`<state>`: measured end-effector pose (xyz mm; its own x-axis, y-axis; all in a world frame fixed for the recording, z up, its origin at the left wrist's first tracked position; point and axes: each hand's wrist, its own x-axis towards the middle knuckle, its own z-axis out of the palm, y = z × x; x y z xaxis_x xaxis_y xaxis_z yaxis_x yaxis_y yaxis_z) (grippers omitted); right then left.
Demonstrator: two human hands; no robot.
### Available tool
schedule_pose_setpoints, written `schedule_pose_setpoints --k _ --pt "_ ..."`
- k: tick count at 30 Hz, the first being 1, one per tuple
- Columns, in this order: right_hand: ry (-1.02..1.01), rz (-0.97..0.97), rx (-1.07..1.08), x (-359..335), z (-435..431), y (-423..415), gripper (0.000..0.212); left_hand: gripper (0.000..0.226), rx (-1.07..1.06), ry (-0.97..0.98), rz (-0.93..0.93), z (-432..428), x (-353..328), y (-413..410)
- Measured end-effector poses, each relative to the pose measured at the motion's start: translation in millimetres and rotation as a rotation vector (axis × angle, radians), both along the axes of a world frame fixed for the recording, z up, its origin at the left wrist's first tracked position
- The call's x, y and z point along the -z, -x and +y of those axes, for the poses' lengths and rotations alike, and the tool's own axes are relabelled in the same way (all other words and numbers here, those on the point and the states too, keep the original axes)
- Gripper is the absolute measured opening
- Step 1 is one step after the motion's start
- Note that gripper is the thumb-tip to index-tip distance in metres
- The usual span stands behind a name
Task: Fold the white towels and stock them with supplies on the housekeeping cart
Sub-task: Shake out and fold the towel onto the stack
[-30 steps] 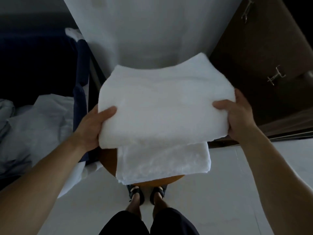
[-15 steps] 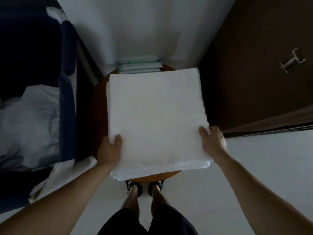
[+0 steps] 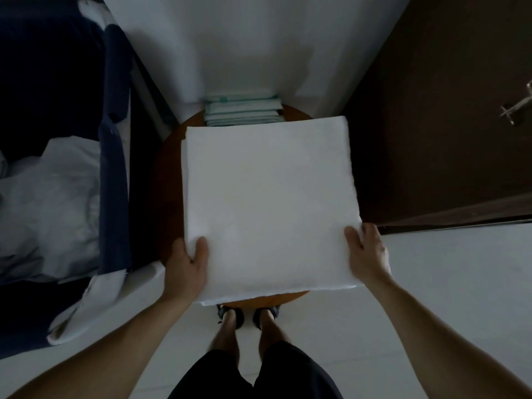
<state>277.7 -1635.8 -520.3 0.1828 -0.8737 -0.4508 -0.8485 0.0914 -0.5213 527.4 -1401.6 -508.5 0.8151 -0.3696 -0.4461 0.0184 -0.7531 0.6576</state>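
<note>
Presently: folded white towels [image 3: 267,203], centre frame, on round bench [image 3: 168,180]. Left hand [image 3: 187,263] grip pinches lower-left corner, right hand [image 3: 367,254] lower-right; stack extends up-frame from both, equally near.

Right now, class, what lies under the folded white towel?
Under the folded white towel shows a second towel's edge and a round wooden table; the tabletop's middle is covered.
</note>
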Motion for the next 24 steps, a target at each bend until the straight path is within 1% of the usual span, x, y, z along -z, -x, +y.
schedule_pose_setpoints --k 2,4,5,7,10,12,13,14,15,16,17,18,20,21,23,24 --pt "0.024 -0.044 -0.006 1 1 3 0.029 0.029 -0.027 0.089 -0.031 5 -5 1" --pt "0.022 -0.063 0.004 4 3 5 0.029 0.034 -0.026 0.107 -0.048 9 -8 3" --pt "0.015 -0.065 0.009 6 4 5 0.030 0.034 -0.007 0.077 -0.042 10 -6 3" --pt "0.001 -0.053 0.006 8 4 4 0.030 0.033 0.049 -0.050 -0.026 9 4 3" --pt "-0.008 0.007 -0.021 5 4 0 0.033 0.039 0.101 -0.224 -0.018 -1 16 0" --pt "0.002 0.098 -0.071 0 5 -1 0.038 0.039 0.126 -0.279 -0.081 -5 16 -2" --pt "0.042 0.164 -0.111 -5 5 -1 0.044 0.044 0.127 -0.269 -0.156 -6 15 -4" --pt "0.121 0.212 -0.159 -10 6 -3 0.053 0.053 0.139 -0.249 -0.263 -7 11 -6" --pt "0.236 0.220 -0.219 -16 7 -8 0.063 0.063 0.178 -0.227 -0.376 -10 7 -6" --pt "0.362 0.199 -0.312 -22 7 -15 0.071 0.072 0.252 -0.205 -0.473 -15 3 -5" --pt "0.469 0.176 -0.440 -25 7 -25 0.075 0.077 0.352 -0.192 -0.535 -22 0 -2" --pt "0.534 0.164 -0.584 -26 8 -35 0.076 0.080 0.463 -0.188 -0.566 -30 -1 3" --pt "0.540 0.182 -0.844 -20 13 -48 0.078 0.083 0.676 -0.185 -0.588 -39 4 17" --pt "0.508 0.192 -0.928 -12 18 -49 0.078 0.083 0.770 -0.189 -0.594 -40 11 23" --pt "0.473 0.216 -1.021 10 29 -37 0.079 0.083 0.909 -0.210 -0.617 -31 29 31" --pt "0.480 0.233 -1.039 21 33 -28 0.079 0.084 0.943 -0.222 -0.631 -25 38 33"
